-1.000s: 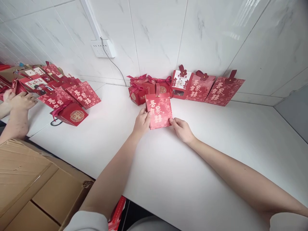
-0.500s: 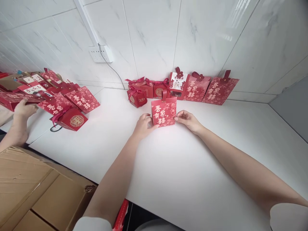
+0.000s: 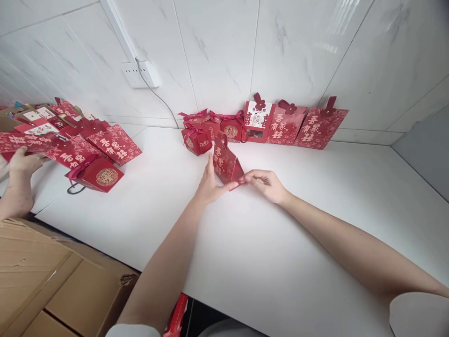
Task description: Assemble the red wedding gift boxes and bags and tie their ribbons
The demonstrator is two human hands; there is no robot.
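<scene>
A red gift box with pale lettering and a loop handle stands upright in the middle of the white table, turned so that its triangular side faces right. My left hand grips it from the left, thumb along the lower front edge and fingers behind. At the lower right corner of that side, my right hand pinches the edge between thumb and fingertips. Just behind are small red boxes with ribbon bows, close to the handle.
Larger red gift boxes lean against the tiled wall at the back. On the left lies a cluster of red boxes, with another person's hand on one. An open cardboard carton stands at the front left. A cable hangs from the wall socket.
The gift box has turned from facing me to showing its side. My right hand has shifted slightly left along with its edge. The camera view has moved a little.
</scene>
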